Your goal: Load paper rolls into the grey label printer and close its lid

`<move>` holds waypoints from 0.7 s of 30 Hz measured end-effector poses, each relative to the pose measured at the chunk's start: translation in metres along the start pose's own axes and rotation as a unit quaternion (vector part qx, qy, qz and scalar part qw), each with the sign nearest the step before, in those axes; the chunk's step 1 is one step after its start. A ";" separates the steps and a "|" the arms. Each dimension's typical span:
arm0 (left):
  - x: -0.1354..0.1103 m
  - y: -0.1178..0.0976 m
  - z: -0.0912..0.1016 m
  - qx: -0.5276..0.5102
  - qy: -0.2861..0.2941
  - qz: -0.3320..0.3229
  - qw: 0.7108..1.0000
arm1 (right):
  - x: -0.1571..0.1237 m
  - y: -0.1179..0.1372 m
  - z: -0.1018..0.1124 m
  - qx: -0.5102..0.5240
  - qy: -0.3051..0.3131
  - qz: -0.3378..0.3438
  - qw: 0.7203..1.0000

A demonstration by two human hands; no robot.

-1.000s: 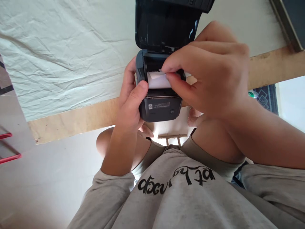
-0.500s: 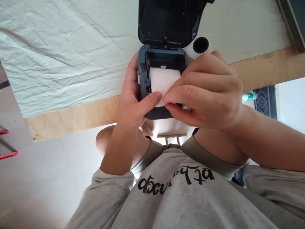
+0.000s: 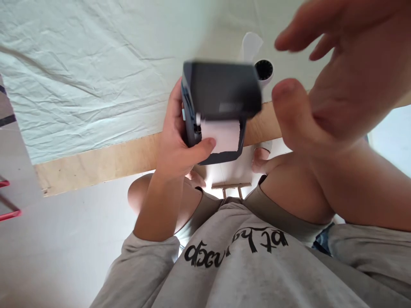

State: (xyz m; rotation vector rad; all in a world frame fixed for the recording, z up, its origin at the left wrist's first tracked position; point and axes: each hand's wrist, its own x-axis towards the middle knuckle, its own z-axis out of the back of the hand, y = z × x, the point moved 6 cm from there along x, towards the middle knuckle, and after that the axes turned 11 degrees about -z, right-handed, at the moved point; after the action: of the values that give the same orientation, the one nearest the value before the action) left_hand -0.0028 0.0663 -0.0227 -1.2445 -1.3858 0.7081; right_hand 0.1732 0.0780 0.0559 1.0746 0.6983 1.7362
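Note:
A small dark label printer (image 3: 224,159) is gripped in my left hand (image 3: 180,145), fingers around its side and thumb pressed on the white paper (image 3: 223,134) at its front. The printer's black lid (image 3: 224,90) is partly lowered over the body and blurred. The paper strip comes out from under the lid's front edge. My right hand (image 3: 337,81) is raised off to the right, close to the camera, fingers and thumb apart with nothing between them. Just behind the printer lies a white paper roll (image 3: 266,77) with a dark core, its loose end (image 3: 252,45) curling up.
A wrinkled pale cloth (image 3: 96,77) covers the table, whose bare wooden edge (image 3: 105,158) runs in front of my knees. Red rods (image 3: 11,214) stand at the far left. A small wooden stool or frame (image 3: 231,185) is on the floor between my legs.
The printer's lid has swung down from upright to partly closed. My right hand has let go of the paper and moved up and right. My left hand still holds the printer.

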 end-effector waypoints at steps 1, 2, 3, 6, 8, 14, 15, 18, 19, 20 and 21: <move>0.000 0.001 0.000 -0.001 -0.001 0.001 1.000 | -0.002 0.006 0.001 -0.031 -0.016 0.029 0.999; 0.000 0.001 -0.001 -0.001 -0.001 0.003 1.000 | -0.005 0.012 0.001 -0.065 -0.027 0.061 0.996; 0.001 0.002 -0.001 0.000 0.000 0.008 1.000 | -0.007 0.017 -0.001 -0.093 -0.027 0.089 0.991; 0.003 0.000 -0.006 -0.014 0.018 0.000 1.000 | -0.012 0.019 -0.011 -0.126 0.033 0.109 0.985; 0.003 -0.005 -0.011 -0.044 0.031 -0.002 0.999 | -0.014 0.016 -0.018 -0.114 0.080 0.085 0.987; -0.005 -0.012 -0.013 -0.066 -0.035 0.088 0.993 | -0.017 0.016 -0.026 -0.079 0.118 0.056 0.988; -0.005 -0.013 -0.013 -0.077 -0.031 0.086 0.993 | -0.017 0.016 -0.026 -0.077 0.120 0.052 0.988; -0.004 -0.012 -0.014 -0.099 -0.016 0.078 0.992 | -0.018 0.014 -0.027 -0.077 0.123 0.043 0.988; -0.004 -0.012 -0.014 -0.101 -0.014 0.074 0.992 | -0.018 0.014 -0.028 -0.077 0.122 0.044 0.989; -0.003 -0.011 -0.014 -0.102 -0.016 0.073 0.992 | -0.019 0.013 -0.028 -0.076 0.121 0.047 0.989; -0.003 -0.010 -0.013 -0.104 -0.020 0.072 0.992 | -0.019 0.013 -0.029 -0.074 0.120 0.052 0.989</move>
State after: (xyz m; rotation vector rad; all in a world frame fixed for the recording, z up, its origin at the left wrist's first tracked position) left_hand 0.0063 0.0575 -0.0110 -1.5140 -1.4414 0.7048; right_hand 0.1455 0.0556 0.0470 0.8191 0.6579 1.9961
